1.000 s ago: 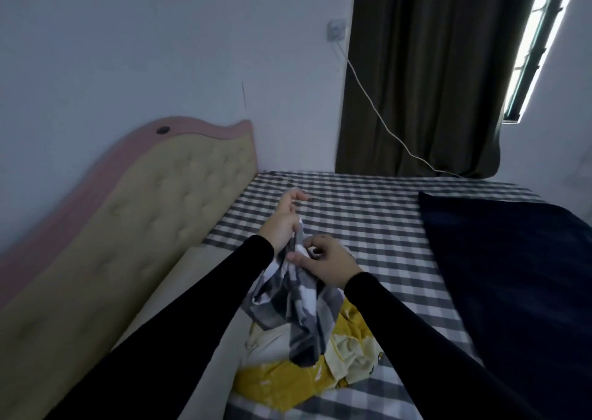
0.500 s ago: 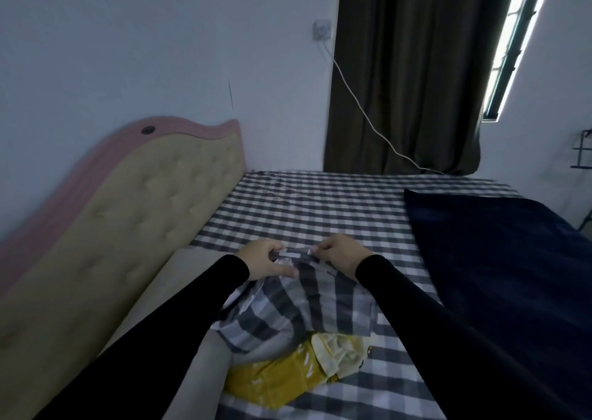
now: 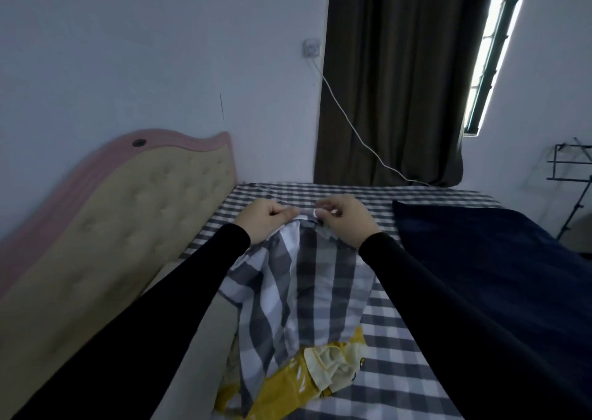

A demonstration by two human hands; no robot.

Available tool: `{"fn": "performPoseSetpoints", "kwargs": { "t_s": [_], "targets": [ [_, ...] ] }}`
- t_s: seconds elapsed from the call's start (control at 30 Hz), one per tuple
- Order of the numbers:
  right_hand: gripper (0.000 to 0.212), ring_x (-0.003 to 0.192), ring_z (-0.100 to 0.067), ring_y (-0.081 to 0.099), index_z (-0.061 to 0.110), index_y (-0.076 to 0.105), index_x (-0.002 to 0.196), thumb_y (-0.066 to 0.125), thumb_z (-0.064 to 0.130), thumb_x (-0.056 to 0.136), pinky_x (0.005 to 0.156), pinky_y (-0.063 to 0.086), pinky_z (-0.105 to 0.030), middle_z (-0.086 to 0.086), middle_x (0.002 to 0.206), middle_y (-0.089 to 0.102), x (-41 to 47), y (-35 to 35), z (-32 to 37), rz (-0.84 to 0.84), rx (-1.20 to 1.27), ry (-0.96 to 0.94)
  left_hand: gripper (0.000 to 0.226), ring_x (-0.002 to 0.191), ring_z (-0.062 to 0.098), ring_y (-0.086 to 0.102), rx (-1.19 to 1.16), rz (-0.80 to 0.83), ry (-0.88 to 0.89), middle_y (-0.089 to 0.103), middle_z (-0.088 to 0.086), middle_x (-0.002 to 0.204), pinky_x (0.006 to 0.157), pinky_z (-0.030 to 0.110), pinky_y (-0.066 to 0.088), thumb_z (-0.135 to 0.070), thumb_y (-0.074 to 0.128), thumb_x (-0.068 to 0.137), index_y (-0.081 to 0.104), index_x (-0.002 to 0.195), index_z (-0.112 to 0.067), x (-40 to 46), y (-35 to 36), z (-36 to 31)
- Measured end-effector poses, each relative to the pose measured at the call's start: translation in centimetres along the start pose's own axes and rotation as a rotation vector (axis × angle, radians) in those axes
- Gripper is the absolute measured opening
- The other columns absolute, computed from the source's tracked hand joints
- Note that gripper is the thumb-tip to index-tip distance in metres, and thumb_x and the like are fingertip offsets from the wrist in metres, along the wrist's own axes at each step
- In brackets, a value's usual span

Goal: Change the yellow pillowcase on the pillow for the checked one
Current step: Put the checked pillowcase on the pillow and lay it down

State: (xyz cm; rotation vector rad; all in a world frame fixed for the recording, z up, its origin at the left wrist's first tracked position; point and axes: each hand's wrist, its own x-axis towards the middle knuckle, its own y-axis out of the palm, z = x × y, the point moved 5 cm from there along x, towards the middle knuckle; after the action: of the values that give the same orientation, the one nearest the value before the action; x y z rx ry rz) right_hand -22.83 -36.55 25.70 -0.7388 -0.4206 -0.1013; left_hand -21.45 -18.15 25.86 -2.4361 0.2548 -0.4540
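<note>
The person is wearing 2 long black sleeves (image 3: 153,310) reaching the wrists, leaving the left hand (image 3: 261,219) and right hand (image 3: 347,219) bare.

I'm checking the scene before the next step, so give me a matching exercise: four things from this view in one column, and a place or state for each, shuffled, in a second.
Things:
1. checked pillowcase
2. yellow pillowcase
3. dark blue blanket
4. white cable

Places or states:
A. runs from the wall socket down in front of the curtain
B. spread on the right side of the bed
C. crumpled on the bed, partly under checked cloth
D. held up by its top edge, left hand and right hand

Pairs: 1-D, 2-C, 3-B, 4-A
</note>
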Motion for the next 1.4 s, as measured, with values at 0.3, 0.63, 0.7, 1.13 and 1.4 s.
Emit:
{"fn": "performPoseSetpoints", "kwargs": {
  "t_s": [0.3,0.63,0.7,1.13,1.4],
  "targets": [
    [0.031,0.072,-0.008,0.054,0.043,0.062,0.095,0.079,0.032,0.072,0.075,0.048,-0.029,0.01,0.08,0.058,0.1,2.3,2.9,0.04,0.166,-0.222,0.055,0.056,0.024,0.056,-0.502,-0.224,-0.256,0.061,0.007,0.055,0.056,0.029,0.043,-0.055,0.057,0.088,0.064,0.064,-0.006,1.8,1.0,1.7],
    [0.014,0.076,-0.014,0.059,0.023,0.061,0.076,0.063,0.013,0.085,0.076,0.05,-0.033,0.008,0.077,0.061,0.9,3.4,1.3,0.086,0.055,-0.099,0.047,0.073,0.031,0.066,-0.449,-0.269,-0.356,0.068,0.017,0.08,0.067,0.043,0.055,-0.051,0.055,0.09,0.064,0.08,-0.006,0.6,0.5,5.2],
    [0.012,0.077,-0.013,0.058,0.014,0.057,0.081,0.055,0.006,0.09,0.073,0.048,-0.026,0.003,0.086,0.061,0.7,2.6,-0.2,0.018,0.147,-0.043,0.047,0.093,0.035,0.065,-0.299,-0.38,-0.373,0.068,0.021,0.099,0.086,0.047,0.052,-0.05,0.05,0.093,0.067,0.091,-0.006,0.3,-1.3,6.4],
    [0.026,0.09,-0.026,0.061,0.021,0.06,0.096,0.061,0.043,0.083,0.08,0.048,-0.038,0.002,0.093,0.062,-1.5,4.9,-6.5,0.403,0.267,0.316,0.043,0.071,0.017,0.047,-0.287,-0.365,-0.22,0.05,0.004,0.071,0.069,0.029,0.034,-0.043,0.04,0.1,0.059,0.079,-0.01,0.1,-1.8,4.7],
    [0.008,0.099,-0.015,0.058,0.024,0.065,0.085,0.064,0.032,0.088,0.086,0.042,-0.028,0.001,0.102,0.064,1.7,3.6,-1.3,0.159,-0.04,-0.026,0.054,0.054,0.015,0.033,-0.24,-0.035,-0.004,0.033,0.003,0.057,0.056,0.03,0.024,-0.063,0.056,0.074,0.045,0.066,-0.011,0.6,-1.8,1.0]
  ]
}}
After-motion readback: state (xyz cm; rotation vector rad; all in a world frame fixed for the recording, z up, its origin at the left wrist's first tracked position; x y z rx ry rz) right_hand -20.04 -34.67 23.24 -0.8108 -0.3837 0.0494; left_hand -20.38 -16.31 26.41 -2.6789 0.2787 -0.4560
